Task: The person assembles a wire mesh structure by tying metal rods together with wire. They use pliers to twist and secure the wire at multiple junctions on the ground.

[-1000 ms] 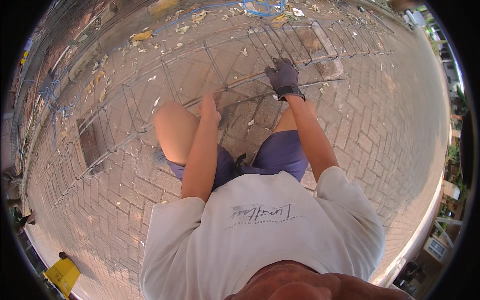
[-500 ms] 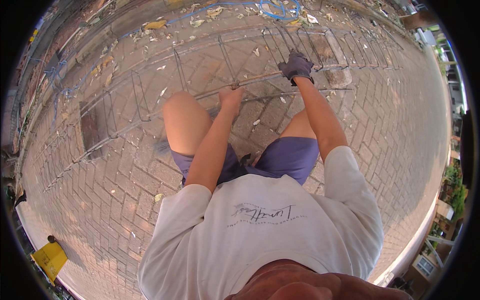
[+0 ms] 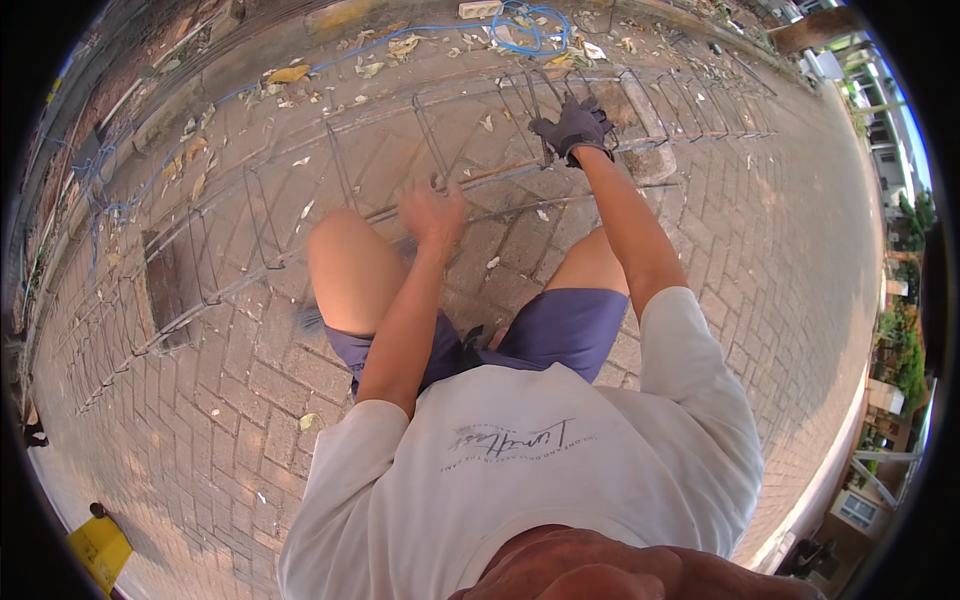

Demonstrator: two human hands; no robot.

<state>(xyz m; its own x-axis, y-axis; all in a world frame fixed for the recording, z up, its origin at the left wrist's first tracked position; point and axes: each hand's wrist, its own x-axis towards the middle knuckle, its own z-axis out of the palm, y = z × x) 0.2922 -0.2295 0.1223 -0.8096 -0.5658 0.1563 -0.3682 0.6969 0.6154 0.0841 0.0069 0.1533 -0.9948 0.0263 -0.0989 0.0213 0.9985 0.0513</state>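
Head view: my gloved right hand [image 3: 572,126] is clenched around a bar of the rebar cage [image 3: 300,215]; my bare left hand [image 3: 432,212] rests half-curled on another bar.

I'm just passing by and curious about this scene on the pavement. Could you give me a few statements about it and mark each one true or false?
1. The right hand wears a dark work glove. True.
2. The left hand wears a glove too. False: it is bare.
3. A long steel rebar cage lies on the brick paving. True.
4. Both hands are resting on the person's knees. False: both reach down to the cage's bars.
5. A blue cord lies coiled beyond the cage. True.
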